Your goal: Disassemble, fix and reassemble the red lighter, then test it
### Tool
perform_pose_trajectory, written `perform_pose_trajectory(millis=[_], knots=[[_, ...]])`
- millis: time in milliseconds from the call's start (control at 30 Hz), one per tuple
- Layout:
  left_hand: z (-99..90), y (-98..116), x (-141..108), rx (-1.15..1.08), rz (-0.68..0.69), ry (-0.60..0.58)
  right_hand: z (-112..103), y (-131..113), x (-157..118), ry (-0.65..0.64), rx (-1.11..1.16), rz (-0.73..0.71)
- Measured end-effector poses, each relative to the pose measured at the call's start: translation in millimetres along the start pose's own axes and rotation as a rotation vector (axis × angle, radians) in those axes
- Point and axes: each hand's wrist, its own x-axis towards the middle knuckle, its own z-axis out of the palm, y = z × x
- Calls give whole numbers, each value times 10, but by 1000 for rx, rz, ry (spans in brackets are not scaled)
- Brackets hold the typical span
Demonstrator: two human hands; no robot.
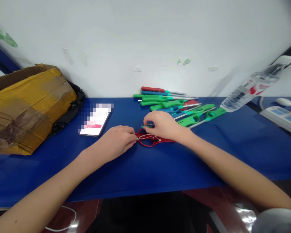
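Observation:
A red lighter casing (147, 145), its two loop-shaped openings showing, lies on the blue table in front of me. Thin white wire (145, 136) runs across its inside. My left hand (120, 139) is closed, thumb and fingers pinching at the casing's left end, where a small bit of metal shows. Over the casing's upper side, my right hand (163, 124) pinches a small green piece (146, 126) whose far part is hidden by the fingers. Behind my right hand lie several long-necked lighters (189, 120), green, blue and red with metal tubes.
On the left stand a taped cardboard box (31, 110) and a black plastic bag (63, 121). A lit phone (94, 124) lies beside my left hand. At right are a tilted water bottle (251, 85), a power strip (282, 118) and a white mouse (284, 102). A wall backs the table.

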Motion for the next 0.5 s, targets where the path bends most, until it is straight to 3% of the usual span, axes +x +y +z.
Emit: perform_pose_trajectory(millis=[167,300,500], knots=[[-22,10,1,28,-12,-20,-129,132,-171,111,205,-21],[-45,2,-17,49,-2,-24,-240,366,-537,134,235,-69],[-67,37,1,33,-2,53,-327,611,-1094,165,192,20]])
